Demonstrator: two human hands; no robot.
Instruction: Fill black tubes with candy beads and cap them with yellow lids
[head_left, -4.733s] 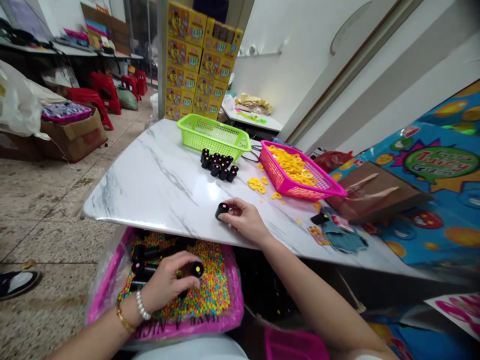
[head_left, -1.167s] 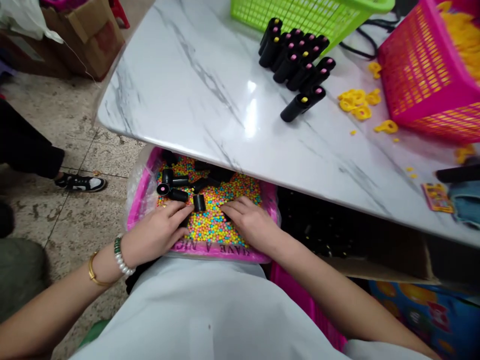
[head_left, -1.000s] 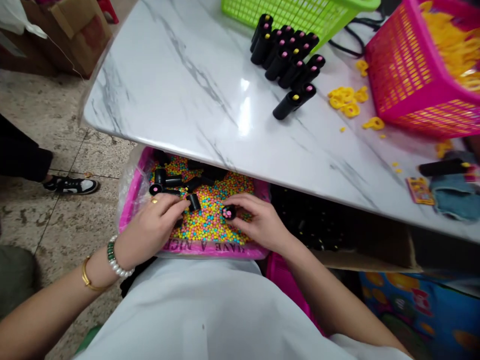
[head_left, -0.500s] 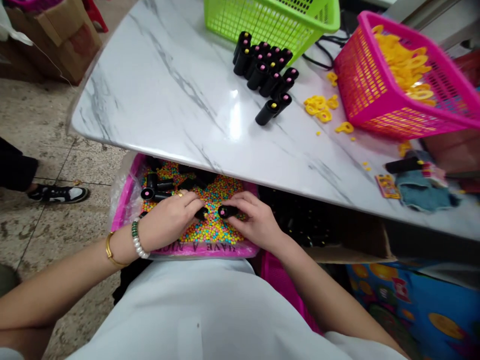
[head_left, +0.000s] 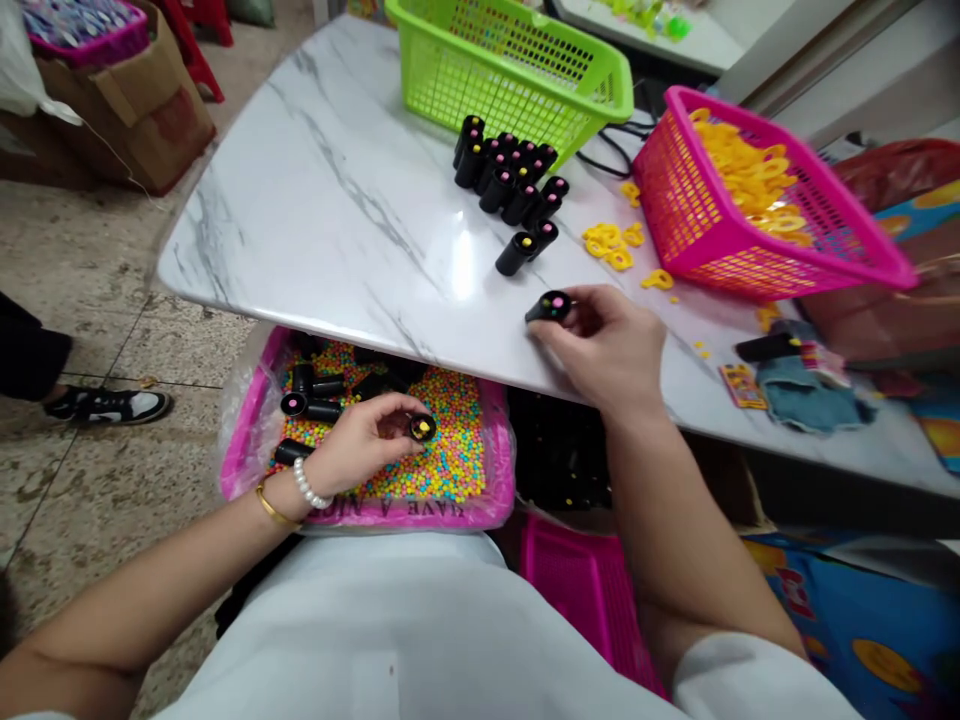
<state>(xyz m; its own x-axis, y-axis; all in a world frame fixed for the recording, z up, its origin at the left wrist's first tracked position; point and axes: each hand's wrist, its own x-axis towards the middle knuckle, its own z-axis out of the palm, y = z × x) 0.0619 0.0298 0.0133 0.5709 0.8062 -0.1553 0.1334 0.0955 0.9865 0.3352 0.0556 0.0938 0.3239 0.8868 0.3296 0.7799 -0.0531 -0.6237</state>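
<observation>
Over a pink tray [head_left: 498,470] of small coloured beads [head_left: 457,440], my left hand [head_left: 367,440] grips a black tube [head_left: 423,428] with yellow showing inside its mouth. My right hand [head_left: 611,345] is closed on another black tube [head_left: 551,306], a pink piece in its end, at the near edge of the marble-patterned table [head_left: 337,230]. More black tubes [head_left: 322,411] lie among the beads left of my left hand. Beyond my right hand stands a group of upright black tubes [head_left: 499,188], with pink or yellow pieces in their tops.
Behind the tubes stands a green basket [head_left: 517,75]. A pink basket [head_left: 697,220] of yellow ring-shaped pieces is at right, with loose yellow pieces [head_left: 611,245] beside it. Farther right lies blue denim cloth [head_left: 806,390]. A cardboard box [head_left: 150,110] and a person's shoe [head_left: 112,405] are at left.
My right hand has risen from the bead tray to the table's edge, carrying a black tube. My left hand stays over the beads, its tube's mouth now turned up. The view has shifted slightly.
</observation>
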